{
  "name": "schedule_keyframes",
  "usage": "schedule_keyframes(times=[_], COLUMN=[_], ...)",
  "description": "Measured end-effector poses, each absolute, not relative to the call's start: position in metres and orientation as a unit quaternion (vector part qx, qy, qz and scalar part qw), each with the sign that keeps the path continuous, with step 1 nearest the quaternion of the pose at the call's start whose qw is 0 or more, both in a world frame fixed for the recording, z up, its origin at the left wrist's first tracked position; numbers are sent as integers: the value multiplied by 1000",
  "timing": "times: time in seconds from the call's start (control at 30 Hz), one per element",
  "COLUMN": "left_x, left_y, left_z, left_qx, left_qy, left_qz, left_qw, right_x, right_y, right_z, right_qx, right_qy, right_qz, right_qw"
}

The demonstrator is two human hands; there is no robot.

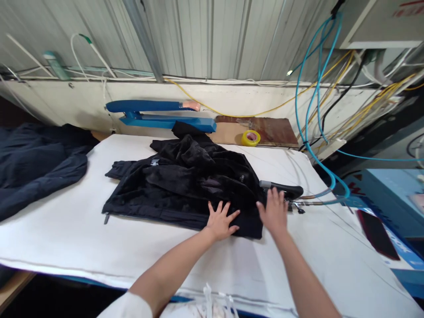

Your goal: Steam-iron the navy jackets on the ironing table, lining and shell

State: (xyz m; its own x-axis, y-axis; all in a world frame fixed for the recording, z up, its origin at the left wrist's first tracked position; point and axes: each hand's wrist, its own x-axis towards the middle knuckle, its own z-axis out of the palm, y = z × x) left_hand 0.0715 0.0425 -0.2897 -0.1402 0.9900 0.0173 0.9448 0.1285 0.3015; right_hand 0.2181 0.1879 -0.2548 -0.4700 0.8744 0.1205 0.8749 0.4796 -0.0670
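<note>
A black fleecy jacket (185, 176) lies spread on the white-covered table (132, 260), its hem towards me. My left hand (221, 221) rests on the lower edge of the jacket with fingers spread, holding nothing. My right hand (274, 211) is by the jacket's right end, fingers out and somewhat blurred; whether it touches the cloth I cannot tell. Just beyond its fingertips sits a steam iron (283, 189) with a black handle, joined to blue hoses on the right. A zip pull (106, 218) sticks out at the jacket's left corner.
Dark garments (43, 163) are heaped at the left. Behind the jacket stands a blue sleeve board (159, 112), beside a roll of yellow tape (251, 138) on a brown board. Blue hoses (318, 79) hang at the right, near a phone (377, 234) and a blue box (394, 194).
</note>
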Motion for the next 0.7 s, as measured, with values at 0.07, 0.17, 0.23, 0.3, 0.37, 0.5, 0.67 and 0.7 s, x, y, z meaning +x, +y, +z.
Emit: schedule_keyframes(times=[0.07, 0.17, 0.23, 0.3, 0.37, 0.5, 0.67, 0.7], left_x=[67, 57, 50, 45, 43, 36, 10, 4], left_y=[38, 22, 9, -1, -5, -5, -39, -49], left_z=[-289, -287, -287, -288, -290, -290, -287, -287], left_qx=[660, 663, 649, 636, 630, 630, 565, 552], left_qy=[733, 728, 741, 755, 763, 760, 795, 804], left_qz=[137, 164, 168, 156, 142, 155, 221, 223], left_qw=[89, 59, 39, 32, 33, 38, 15, 16], right_x=[225, 235, 238, 240, 244, 266, 280, 277], right_y=[235, 292, 311, 314, 311, 307, 274, 260], right_z=[-232, -211, -208, -211, -215, -207, -166, -162], right_qx=[-473, -437, -426, -433, -460, -550, -523, -512], right_qy=[-878, -898, -894, -882, -867, -813, -823, -837], right_qz=[-41, -8, 47, 97, 130, 159, 195, 179], right_qw=[64, -44, -126, -158, -140, -107, -102, -79])
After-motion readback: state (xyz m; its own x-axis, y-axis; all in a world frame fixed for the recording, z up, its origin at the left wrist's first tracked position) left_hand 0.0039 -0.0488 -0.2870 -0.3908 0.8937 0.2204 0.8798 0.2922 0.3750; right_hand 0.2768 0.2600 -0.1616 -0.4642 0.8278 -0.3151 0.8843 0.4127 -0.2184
